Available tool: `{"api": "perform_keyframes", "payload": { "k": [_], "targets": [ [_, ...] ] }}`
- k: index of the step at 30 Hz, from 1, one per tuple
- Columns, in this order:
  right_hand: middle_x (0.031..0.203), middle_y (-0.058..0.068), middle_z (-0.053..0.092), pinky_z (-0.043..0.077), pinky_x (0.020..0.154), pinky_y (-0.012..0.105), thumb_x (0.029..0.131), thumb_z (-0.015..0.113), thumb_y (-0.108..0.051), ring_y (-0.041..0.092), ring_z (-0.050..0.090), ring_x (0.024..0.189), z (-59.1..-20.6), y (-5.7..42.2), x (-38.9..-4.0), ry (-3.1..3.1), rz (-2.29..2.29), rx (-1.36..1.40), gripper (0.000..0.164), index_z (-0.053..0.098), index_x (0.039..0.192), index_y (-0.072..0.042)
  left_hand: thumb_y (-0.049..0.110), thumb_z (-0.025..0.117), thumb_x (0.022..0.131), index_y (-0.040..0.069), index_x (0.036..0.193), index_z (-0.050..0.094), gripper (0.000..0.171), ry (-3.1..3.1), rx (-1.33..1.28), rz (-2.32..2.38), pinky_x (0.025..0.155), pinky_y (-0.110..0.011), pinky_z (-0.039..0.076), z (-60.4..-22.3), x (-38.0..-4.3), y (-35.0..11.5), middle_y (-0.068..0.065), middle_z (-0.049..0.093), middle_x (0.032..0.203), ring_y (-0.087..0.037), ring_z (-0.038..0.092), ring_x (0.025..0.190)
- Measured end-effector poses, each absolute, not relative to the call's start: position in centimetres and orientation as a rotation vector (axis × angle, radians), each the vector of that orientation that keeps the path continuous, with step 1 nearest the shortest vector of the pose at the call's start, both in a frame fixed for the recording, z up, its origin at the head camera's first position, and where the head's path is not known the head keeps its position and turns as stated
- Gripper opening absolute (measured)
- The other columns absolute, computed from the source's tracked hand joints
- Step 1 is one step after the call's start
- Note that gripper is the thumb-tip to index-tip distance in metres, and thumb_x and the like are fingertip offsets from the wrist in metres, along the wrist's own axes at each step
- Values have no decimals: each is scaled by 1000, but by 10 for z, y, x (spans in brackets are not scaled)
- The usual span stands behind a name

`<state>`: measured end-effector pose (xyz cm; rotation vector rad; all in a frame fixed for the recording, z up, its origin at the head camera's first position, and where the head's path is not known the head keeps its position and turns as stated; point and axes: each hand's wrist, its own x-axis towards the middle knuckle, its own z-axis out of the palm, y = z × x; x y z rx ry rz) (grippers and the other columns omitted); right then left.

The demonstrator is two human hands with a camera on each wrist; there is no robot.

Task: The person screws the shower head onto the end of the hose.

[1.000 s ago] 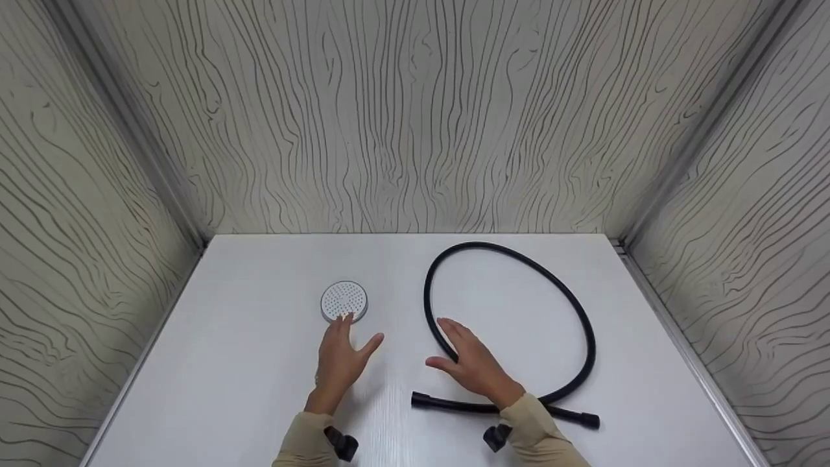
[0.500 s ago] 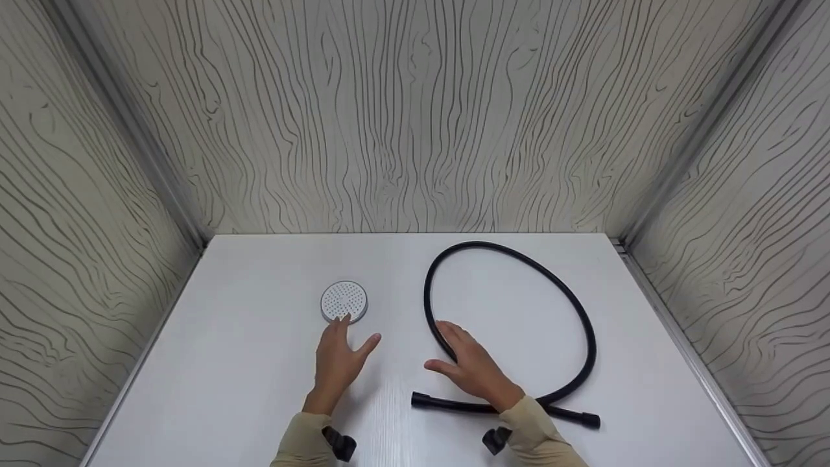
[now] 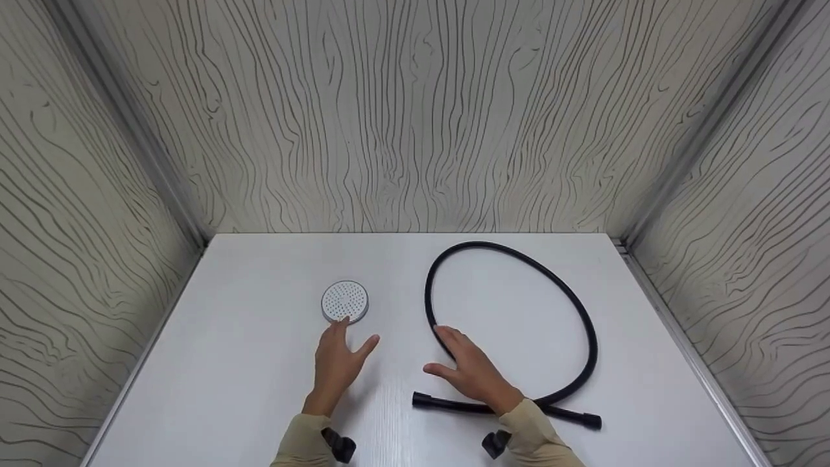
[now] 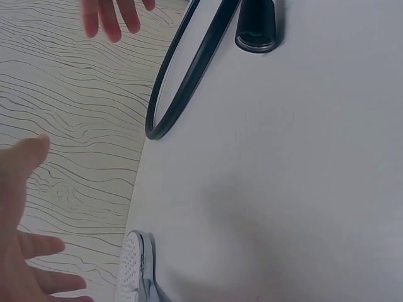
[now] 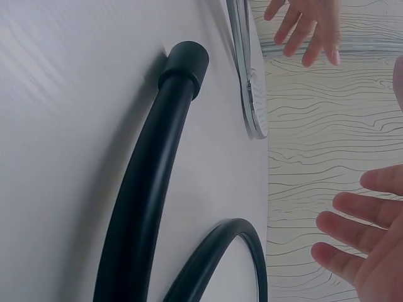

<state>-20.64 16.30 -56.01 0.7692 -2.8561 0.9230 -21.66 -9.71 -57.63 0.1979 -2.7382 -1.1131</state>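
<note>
On the white tabletop (image 3: 214, 383), I observe a round shower head (image 3: 344, 299) lying left of a looped black hose (image 3: 592, 344). Left hand (image 3: 336, 362): raised by the shower head's near edge, fingers extended, thumb apart, grasping nothing. Right hand (image 3: 476, 370): raised over the hose's left side, similarly spread, holding nothing.

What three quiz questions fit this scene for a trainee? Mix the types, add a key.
1. How many ends of the black hose show in the head view?
2. True or false: the right hand grips the black hose.
3. In the head view, which is nearest the left hand?
A) the right hand
B) the showerhead
C) the black hose

Key:
1. Two.
2. False; the right hand's fingers are extended and hold nothing.
3. B.
</note>
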Motion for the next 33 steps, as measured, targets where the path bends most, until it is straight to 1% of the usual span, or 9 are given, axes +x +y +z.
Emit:
{"api": "perform_keyframes", "payload": {
  "k": [10, 18, 33],
  "targets": [
    [143, 18, 48, 43, 106, 51, 93, 57, -52, 34, 47, 133, -563, 163, -205, -2873, 948, 784, 74, 41, 145, -2, 49, 69, 86, 1, 140, 46, 75, -2738, 193, -1125, 111, -57, 35, -579, -216, -98, -26, 45, 144, -43, 41, 135],
    [142, 17, 49, 44, 106, 52, 93, 56, -53, 34, 48, 133, -567, 162, -205, -2908, 977, 777, 72, 43, 144, -4, 49, 68, 86, 1, 139, 46, 75, -2759, 197, -1098, 112, -55, 35, -581, -216, -99, -23, 46, 145, -42, 42, 135],
    [137, 15, 55, 47, 102, 49, 93, 57, -52, 32, 53, 128, -569, 161, -203, -2883, 925, 815, 69, 47, 141, -3, 49, 69, 85, 2, 140, 46, 75, -2780, 232, -1106, 112, -56, 35, -582, -216, -100, -24, 45, 146, -42, 41, 136]
  ]
}}
